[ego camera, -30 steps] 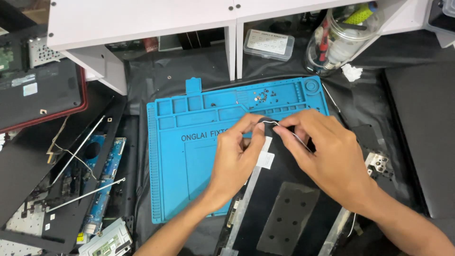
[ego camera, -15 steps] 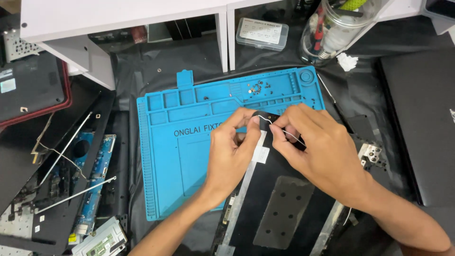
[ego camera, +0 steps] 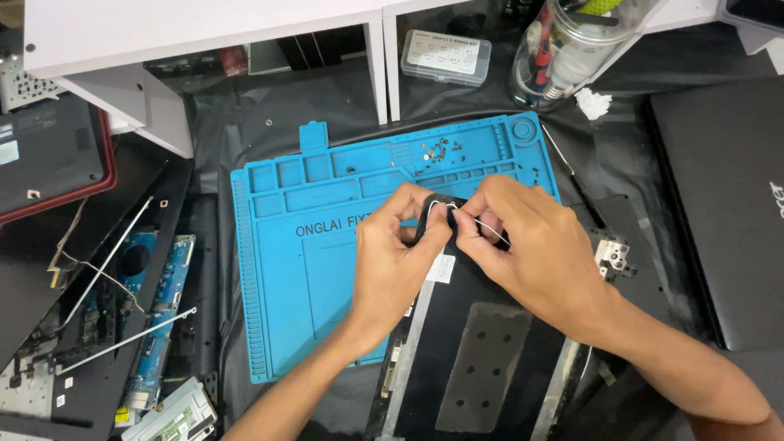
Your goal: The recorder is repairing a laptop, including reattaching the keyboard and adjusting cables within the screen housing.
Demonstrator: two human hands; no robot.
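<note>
A thin white wire ran across the top corner of a flat black laptop lid panel, which lay partly over a blue ribbed silicone work mat with small screws in its trays. The left hand and right hand met at that corner, fingers curled nearly closed, both pinching the wire

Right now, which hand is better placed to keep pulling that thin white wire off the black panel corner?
The right hand, probably: its fingertips pinch the white wire, while the left hand grips the black panel at its top corner.
</note>
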